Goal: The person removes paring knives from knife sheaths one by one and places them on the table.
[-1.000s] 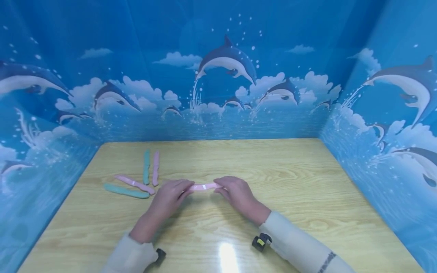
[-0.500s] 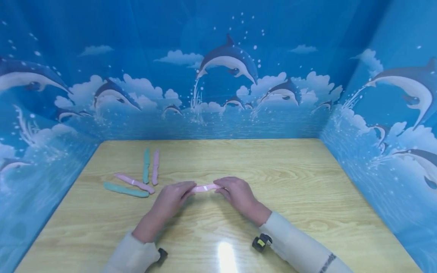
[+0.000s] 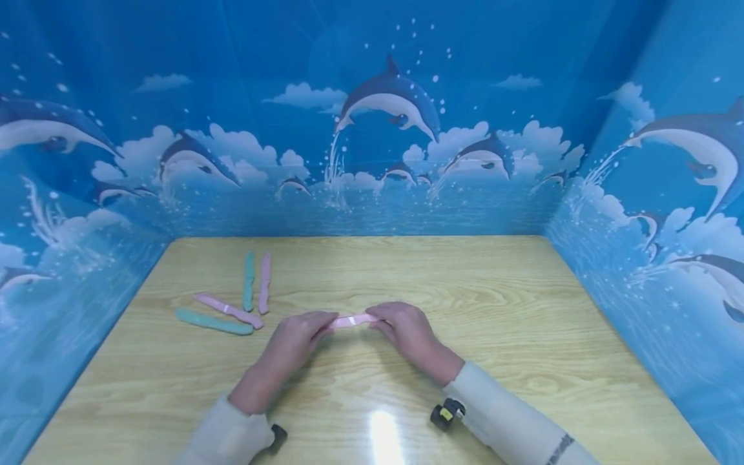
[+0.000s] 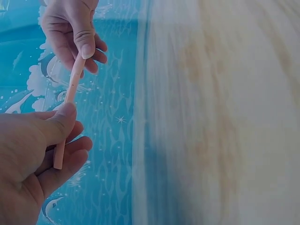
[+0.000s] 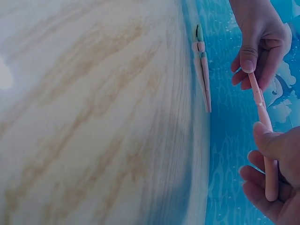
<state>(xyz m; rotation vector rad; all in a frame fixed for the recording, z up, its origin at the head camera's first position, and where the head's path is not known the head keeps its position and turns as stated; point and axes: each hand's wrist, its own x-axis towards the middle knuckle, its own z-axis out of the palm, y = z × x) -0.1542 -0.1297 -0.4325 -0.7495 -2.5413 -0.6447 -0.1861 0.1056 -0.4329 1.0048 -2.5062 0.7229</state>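
Note:
A slim pink knife-shaped tool [image 3: 352, 320] with a pale band round its middle is held level above the table. My left hand [image 3: 290, 342] pinches its left end between thumb and fingers; in the left wrist view, that end sticks out below the left thumb [image 4: 65, 117]. My right hand [image 3: 407, 329] grips the other end, whose rounded, thicker tip shows in the right wrist view beneath the right thumb [image 5: 267, 140]. Between the two hands only a short middle stretch of the tool is bare. Its exact kind is hard to tell.
Left of my hands lie a green knife-shaped tool [image 3: 214, 321] and a pink one [image 3: 229, 311], their ends close together. Behind them another green tool [image 3: 248, 281] and another pink tool [image 3: 265, 284] lie side by side. A blue dolphin-print curtain [image 3: 360, 194] surrounds the wooden table [image 3: 494, 290].
My left hand has shifted slightly right, and less of the pink tool shows between the hands. The tool tilts up a little more on the right. The tools on the table stay put.

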